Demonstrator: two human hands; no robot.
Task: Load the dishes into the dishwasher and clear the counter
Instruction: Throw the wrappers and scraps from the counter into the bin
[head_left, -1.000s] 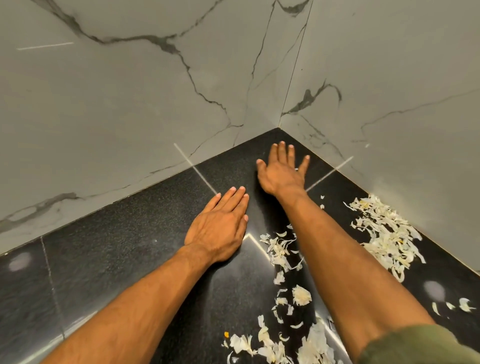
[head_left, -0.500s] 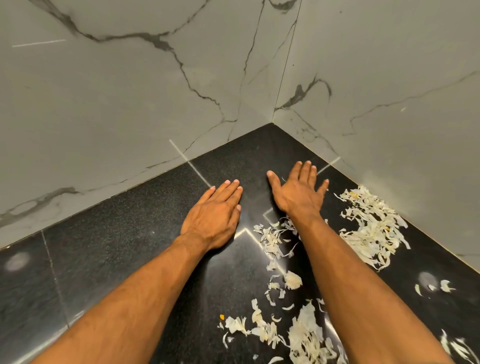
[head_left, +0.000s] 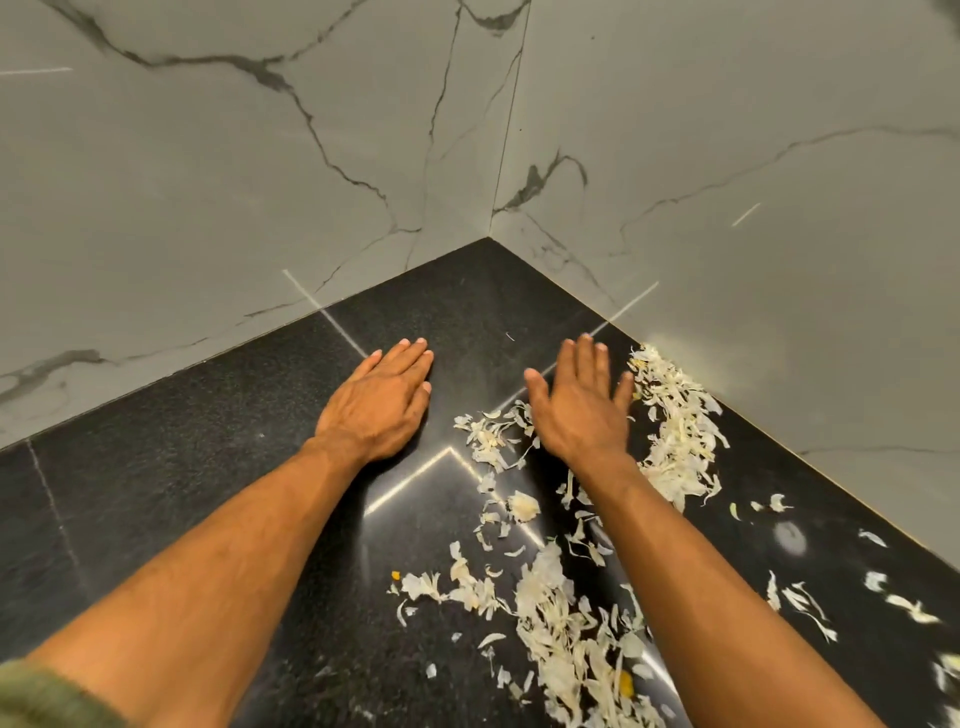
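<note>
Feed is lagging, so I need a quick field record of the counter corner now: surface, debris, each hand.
surface: black speckled stone counter in a corner of grey marble-look wall
debris: pale shredded vegetable peelings, scattered around right arm
left hand: flat on counter, fingers straight, holds nothing
right hand: open, fingers spread, beside peelings
dishes: none visible

This is a home kitchen, seen at the corner of a polished black granite counter (head_left: 218, 467). 2 grey marble-look wall slabs (head_left: 208, 182) with dark veins meet behind it, and pale vegetable peelings (head_left: 680, 436) lie scattered across the stone like cooking leftovers.
</note>
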